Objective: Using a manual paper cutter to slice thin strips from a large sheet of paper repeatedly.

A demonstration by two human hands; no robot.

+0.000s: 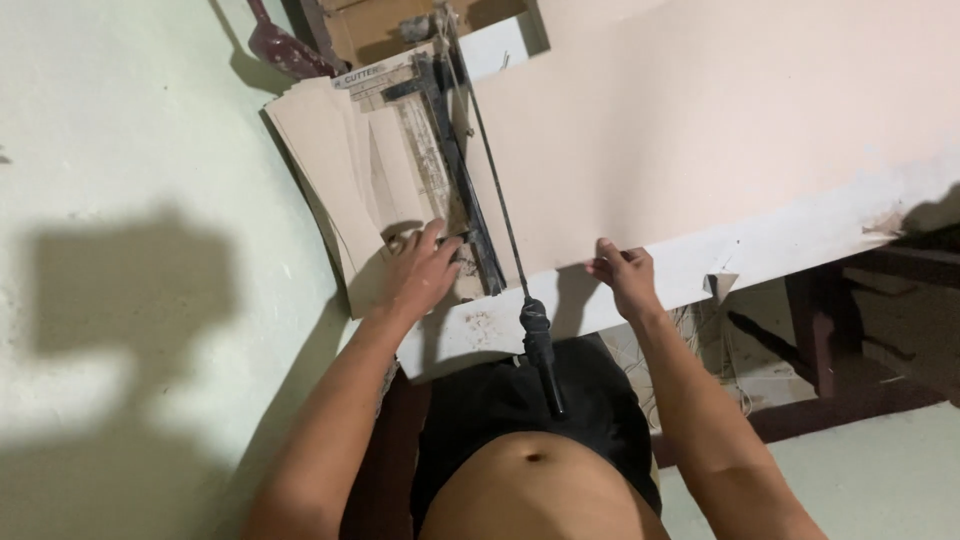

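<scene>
A guillotine paper cutter (450, 170) lies on a white table (700, 270), its blade arm raised, with a black handle (540, 350) hanging over my lap. My left hand (420, 270) rests flat on the cutter's base, beside a stack of cut beige sheets (330, 160). My right hand (622, 275) pinches the near edge of a large beige card sheet (700, 120) that spreads to the right of the blade.
A pale wall (120, 200) fills the left side, close to the stack. A dark red scoop-like tool (285, 45) leans at the top. Dark wooden furniture legs (830, 340) stand under the table's right end.
</scene>
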